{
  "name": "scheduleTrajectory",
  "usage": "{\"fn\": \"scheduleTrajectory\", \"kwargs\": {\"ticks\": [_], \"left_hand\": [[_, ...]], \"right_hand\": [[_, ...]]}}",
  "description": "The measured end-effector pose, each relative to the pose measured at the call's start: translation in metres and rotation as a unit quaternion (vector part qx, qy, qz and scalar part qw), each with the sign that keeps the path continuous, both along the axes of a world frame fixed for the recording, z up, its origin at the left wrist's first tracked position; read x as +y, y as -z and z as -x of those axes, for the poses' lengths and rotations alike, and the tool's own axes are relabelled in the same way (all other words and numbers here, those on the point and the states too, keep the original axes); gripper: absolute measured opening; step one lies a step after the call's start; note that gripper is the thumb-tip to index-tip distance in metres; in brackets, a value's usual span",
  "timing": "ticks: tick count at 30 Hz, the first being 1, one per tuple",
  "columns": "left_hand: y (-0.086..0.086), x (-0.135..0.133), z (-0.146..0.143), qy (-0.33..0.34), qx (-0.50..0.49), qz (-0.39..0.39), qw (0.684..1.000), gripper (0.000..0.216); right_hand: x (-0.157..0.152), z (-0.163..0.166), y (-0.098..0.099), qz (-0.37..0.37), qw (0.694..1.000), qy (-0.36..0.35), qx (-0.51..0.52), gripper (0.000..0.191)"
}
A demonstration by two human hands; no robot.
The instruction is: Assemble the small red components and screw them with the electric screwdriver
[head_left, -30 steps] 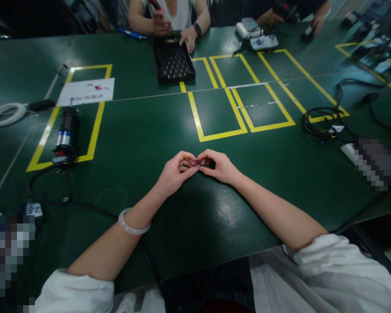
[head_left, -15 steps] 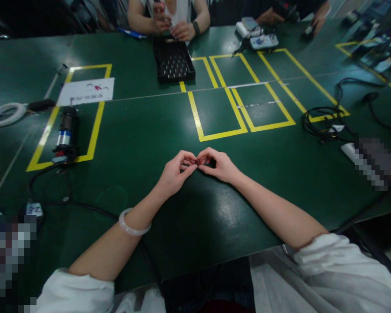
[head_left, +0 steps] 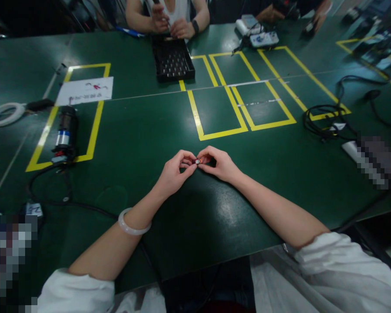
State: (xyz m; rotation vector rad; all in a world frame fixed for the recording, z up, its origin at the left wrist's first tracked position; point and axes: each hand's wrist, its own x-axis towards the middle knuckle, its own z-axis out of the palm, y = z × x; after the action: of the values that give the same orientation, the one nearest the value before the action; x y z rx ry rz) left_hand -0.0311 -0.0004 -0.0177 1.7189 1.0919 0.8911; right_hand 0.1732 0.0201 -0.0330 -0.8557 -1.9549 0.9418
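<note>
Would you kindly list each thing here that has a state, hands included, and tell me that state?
Left hand: pinching a small part
Right hand: pinching it too
Small part: held, too small to identify
Bracelet: being worn
Black tray: open-topped
Paper sheet: lying flat
Black cylinder: lying on its side
Black cable at right: loosely coiled

no text legible, blurred characters on white sheet (head_left: 81,92), marks on tag (head_left: 34,210)

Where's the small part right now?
Near the centre of the head view: the small part is held between the left hand and right hand, nearer the wearer than the yellow tape.
</note>
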Motion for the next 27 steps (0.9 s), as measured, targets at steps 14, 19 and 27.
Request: {"fn": "scheduleTrajectory", "kwargs": {"ticks": [14,19,27], "left_hand": [[0.0032,0.0016,0.0012,-0.008,-0.018,0.012,1.000,0.023],[0.0026,0.0019,0.0015,-0.008,-0.018,0.001,1.000,0.022],[0.0008,0.0010,0.0021,-0.006,0.004,-0.020,1.000,0.023]], "right_hand": [[-0.0010,0.0004,-0.0011,-0.030,1.000,0.001,-0.007,0.012],[-0.0020,0.0009,-0.0019,-0.025,1.000,0.005,-0.010,0.014],[-0.0020,0.0003,-0.0019,-0.012,1.000,0.010,0.002,0.013]]}}
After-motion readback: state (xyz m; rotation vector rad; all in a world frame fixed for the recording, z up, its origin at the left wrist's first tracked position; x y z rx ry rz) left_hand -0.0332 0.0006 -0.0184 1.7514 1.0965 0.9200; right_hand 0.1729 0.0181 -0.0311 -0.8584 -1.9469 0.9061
